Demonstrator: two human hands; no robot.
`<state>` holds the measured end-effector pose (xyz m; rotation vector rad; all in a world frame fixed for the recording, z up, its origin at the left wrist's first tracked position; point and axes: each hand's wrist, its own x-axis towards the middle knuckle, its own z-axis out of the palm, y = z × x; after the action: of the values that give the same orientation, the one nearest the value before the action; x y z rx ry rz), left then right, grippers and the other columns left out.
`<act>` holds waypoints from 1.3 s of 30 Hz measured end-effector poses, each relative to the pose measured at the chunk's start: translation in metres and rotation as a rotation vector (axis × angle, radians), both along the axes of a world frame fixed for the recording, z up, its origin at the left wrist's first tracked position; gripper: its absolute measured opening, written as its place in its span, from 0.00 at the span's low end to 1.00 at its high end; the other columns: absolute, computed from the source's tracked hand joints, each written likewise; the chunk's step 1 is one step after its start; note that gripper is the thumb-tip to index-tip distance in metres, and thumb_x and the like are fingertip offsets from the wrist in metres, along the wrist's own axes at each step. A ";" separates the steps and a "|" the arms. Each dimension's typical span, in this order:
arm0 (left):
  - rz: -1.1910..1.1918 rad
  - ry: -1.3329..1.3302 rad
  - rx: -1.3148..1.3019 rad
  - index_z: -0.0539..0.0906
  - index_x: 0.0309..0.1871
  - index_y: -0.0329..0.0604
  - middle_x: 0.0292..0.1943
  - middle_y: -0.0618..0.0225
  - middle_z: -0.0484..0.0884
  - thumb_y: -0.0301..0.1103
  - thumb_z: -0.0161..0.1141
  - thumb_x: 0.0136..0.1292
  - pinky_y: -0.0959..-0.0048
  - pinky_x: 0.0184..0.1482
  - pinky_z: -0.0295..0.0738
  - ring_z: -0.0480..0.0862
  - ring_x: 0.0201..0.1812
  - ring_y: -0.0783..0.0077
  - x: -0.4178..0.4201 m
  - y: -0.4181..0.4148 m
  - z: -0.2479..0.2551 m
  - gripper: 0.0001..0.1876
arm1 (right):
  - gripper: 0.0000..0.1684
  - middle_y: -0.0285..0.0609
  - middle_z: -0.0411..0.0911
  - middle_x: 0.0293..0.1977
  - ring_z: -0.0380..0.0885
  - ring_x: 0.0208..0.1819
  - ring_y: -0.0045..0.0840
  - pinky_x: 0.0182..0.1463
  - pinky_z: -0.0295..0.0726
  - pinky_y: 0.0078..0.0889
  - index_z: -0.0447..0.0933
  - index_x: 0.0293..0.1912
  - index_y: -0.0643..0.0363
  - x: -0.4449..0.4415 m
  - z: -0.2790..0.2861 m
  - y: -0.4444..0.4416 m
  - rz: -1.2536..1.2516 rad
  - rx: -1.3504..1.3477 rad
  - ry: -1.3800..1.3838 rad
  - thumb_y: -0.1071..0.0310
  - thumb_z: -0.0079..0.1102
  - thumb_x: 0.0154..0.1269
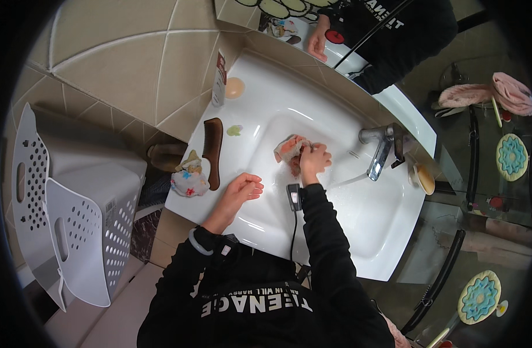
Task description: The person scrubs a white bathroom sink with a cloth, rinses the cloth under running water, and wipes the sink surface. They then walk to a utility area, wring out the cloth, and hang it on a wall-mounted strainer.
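Observation:
In a white washbasin (379, 230), my right hand (316, 161) grips the edge of a wet, crumpled cloth (293, 148), pinkish-red and pale. The cloth lies on the left part of the bowl. Water runs from the chrome faucet (379, 152) at the right, close to my right forearm. My left hand (244, 191) hovers over the basin's left front part, fingers loosely curled and apart, holding nothing. To its left, a brown wooden comb (214, 152) lies on the rim beside a bunched white cloth with coloured spots (190, 180).
A grey perforated laundry basket (77, 226) stands at the left. An upright tube (219, 82) and a round peach-coloured item (234, 88) sit at the back left corner. A soap dish (422, 179) is beyond the faucet. A mirror (405, 52) and glass door edge the right.

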<state>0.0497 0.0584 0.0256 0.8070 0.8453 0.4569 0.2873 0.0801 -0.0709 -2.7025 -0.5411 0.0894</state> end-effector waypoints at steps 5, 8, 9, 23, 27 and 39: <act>-0.032 -0.010 -0.009 0.73 0.49 0.40 0.44 0.65 0.79 0.34 0.49 0.70 0.76 0.52 0.72 0.78 0.46 0.76 0.010 -0.001 -0.005 0.10 | 0.20 0.52 0.73 0.44 0.69 0.47 0.48 0.49 0.73 0.44 0.70 0.50 0.54 -0.003 -0.035 -0.011 0.495 0.233 0.246 0.68 0.57 0.56; -0.031 0.009 -0.009 0.73 0.49 0.41 0.44 0.65 0.79 0.34 0.49 0.70 0.76 0.52 0.72 0.78 0.46 0.77 0.009 -0.005 -0.009 0.10 | 0.11 0.51 0.73 0.42 0.71 0.46 0.44 0.48 0.74 0.39 0.72 0.43 0.58 -0.023 0.019 0.009 0.767 0.289 0.135 0.72 0.55 0.58; -0.044 0.012 -0.011 0.73 0.49 0.41 0.44 0.65 0.79 0.34 0.49 0.70 0.77 0.52 0.72 0.78 0.46 0.77 0.012 -0.006 -0.007 0.10 | 0.09 0.52 0.73 0.42 0.72 0.46 0.43 0.47 0.74 0.39 0.72 0.41 0.59 -0.015 0.033 0.015 0.873 0.298 0.004 0.72 0.54 0.58; -0.086 0.061 0.001 0.74 0.49 0.41 0.43 0.66 0.79 0.34 0.49 0.69 0.77 0.51 0.73 0.78 0.46 0.77 0.022 -0.020 -0.011 0.10 | 0.15 0.43 0.70 0.41 0.72 0.43 0.33 0.42 0.75 0.32 0.76 0.40 0.56 -0.024 0.027 0.023 0.859 0.515 -0.333 0.81 0.56 0.52; -0.077 0.092 0.031 0.74 0.49 0.41 0.43 0.66 0.79 0.34 0.49 0.69 0.77 0.51 0.72 0.78 0.46 0.77 0.013 -0.022 -0.010 0.10 | 0.08 0.45 0.71 0.38 0.73 0.43 0.35 0.44 0.75 0.38 0.73 0.41 0.63 -0.024 0.088 0.039 0.516 0.732 0.533 0.75 0.52 0.59; -0.129 0.048 0.026 0.74 0.49 0.40 0.43 0.65 0.79 0.34 0.48 0.70 0.75 0.52 0.72 0.78 0.46 0.76 0.022 -0.030 -0.013 0.10 | 0.13 0.45 0.69 0.48 0.66 0.53 0.41 0.56 0.62 0.56 0.72 0.45 0.56 -0.022 0.003 -0.014 0.820 0.292 -0.262 0.72 0.50 0.58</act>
<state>0.0719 0.0280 0.0123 0.8936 0.8272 0.3358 0.2653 0.0660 -0.0676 -2.0619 -1.5700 -0.1199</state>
